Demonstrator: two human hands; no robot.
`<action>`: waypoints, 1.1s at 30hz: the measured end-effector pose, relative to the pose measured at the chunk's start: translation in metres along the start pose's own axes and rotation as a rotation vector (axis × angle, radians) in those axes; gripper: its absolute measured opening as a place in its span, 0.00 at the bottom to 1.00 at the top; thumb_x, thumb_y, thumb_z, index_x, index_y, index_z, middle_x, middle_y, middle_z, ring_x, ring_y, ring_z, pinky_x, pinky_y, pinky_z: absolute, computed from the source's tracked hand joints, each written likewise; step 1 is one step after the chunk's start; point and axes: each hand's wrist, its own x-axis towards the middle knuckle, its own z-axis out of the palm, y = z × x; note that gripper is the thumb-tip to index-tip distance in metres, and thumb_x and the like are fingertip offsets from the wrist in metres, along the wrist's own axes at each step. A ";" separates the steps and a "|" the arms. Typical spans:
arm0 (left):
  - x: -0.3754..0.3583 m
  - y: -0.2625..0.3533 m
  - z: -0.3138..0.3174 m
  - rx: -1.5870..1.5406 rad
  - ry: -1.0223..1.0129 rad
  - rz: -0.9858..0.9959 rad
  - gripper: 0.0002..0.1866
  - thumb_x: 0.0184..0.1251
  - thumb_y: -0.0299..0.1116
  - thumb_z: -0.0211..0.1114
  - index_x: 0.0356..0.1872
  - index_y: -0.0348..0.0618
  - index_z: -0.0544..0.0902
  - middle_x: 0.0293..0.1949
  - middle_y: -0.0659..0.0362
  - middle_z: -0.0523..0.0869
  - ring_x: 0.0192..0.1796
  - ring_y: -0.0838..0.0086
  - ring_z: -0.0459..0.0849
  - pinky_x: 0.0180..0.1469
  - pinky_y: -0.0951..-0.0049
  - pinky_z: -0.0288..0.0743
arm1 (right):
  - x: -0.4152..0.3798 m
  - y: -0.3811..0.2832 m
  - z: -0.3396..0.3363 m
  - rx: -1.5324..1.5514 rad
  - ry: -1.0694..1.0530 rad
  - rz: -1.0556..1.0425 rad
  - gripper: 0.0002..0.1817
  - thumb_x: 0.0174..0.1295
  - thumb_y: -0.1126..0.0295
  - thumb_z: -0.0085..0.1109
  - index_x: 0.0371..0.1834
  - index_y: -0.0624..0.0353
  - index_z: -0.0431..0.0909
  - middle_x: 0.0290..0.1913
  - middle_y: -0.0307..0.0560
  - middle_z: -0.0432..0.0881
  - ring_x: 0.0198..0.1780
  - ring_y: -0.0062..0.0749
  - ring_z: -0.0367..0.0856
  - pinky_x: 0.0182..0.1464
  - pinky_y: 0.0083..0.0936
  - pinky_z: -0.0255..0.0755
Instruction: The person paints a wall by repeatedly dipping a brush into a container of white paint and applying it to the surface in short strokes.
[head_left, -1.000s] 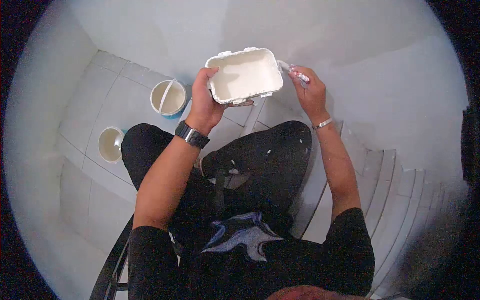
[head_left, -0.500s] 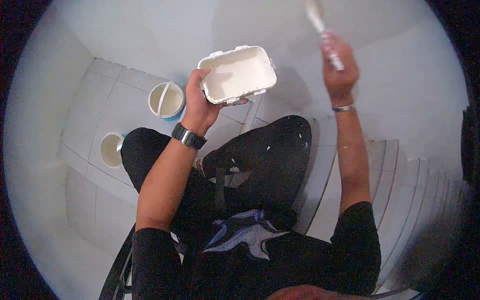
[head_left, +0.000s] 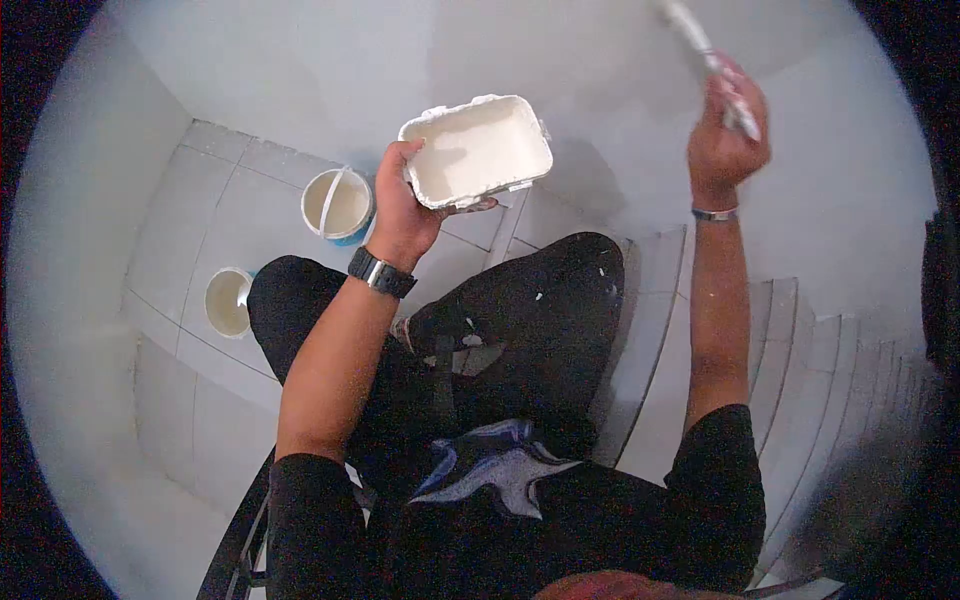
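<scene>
Head view: right hand [head_left: 727, 140], upper right, fist closed round the brush [head_left: 700, 45], its long axis slanting up-left. Tub [head_left: 476, 150], gripped by left hand [head_left: 400, 205], lies centre-left, well apart.

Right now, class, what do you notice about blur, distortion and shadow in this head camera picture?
Head view: fisheye lens bends the floor tiles and blackens the corners; the right hand and its brush are motion-blurred; the left hand and white tub stay sharp; the tub casts a soft shadow on the wall.
</scene>
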 end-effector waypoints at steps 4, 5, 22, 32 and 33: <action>0.000 0.000 0.000 -0.018 0.001 -0.011 0.33 0.62 0.48 0.44 0.65 0.35 0.60 0.60 0.42 0.71 0.56 0.46 0.77 0.48 0.39 0.77 | 0.000 -0.005 -0.002 -0.080 0.042 -0.221 0.08 0.59 0.72 0.65 0.40 0.58 0.81 0.41 0.45 0.85 0.39 0.34 0.84 0.42 0.27 0.78; 0.000 0.000 0.000 -0.012 0.007 -0.010 0.33 0.62 0.48 0.44 0.65 0.35 0.60 0.60 0.42 0.71 0.56 0.46 0.77 0.48 0.39 0.78 | -0.012 -0.007 0.002 -0.080 0.042 -0.222 0.08 0.59 0.72 0.65 0.40 0.58 0.81 0.41 0.45 0.85 0.39 0.34 0.84 0.42 0.27 0.78; -0.004 -0.001 0.009 0.023 -0.019 0.007 0.34 0.63 0.49 0.44 0.66 0.37 0.60 0.61 0.43 0.71 0.58 0.47 0.77 0.49 0.40 0.78 | 0.000 0.001 -0.013 -0.139 -0.010 -0.042 0.07 0.61 0.68 0.62 0.41 0.55 0.81 0.41 0.44 0.85 0.42 0.38 0.84 0.45 0.30 0.78; -0.003 -0.007 -0.003 0.045 -0.003 -0.043 0.34 0.62 0.51 0.44 0.67 0.42 0.61 0.63 0.46 0.70 0.60 0.47 0.74 0.53 0.38 0.74 | -0.122 -0.027 0.018 -0.070 -0.438 -0.026 0.08 0.58 0.71 0.63 0.41 0.54 0.80 0.44 0.45 0.83 0.41 0.39 0.83 0.42 0.30 0.79; -0.003 -0.008 -0.002 0.043 0.005 -0.031 0.35 0.62 0.51 0.44 0.67 0.41 0.61 0.62 0.46 0.71 0.60 0.48 0.75 0.52 0.39 0.75 | -0.128 -0.032 0.020 -0.079 -0.418 -0.017 0.08 0.58 0.71 0.63 0.41 0.54 0.80 0.44 0.45 0.83 0.41 0.39 0.83 0.42 0.30 0.79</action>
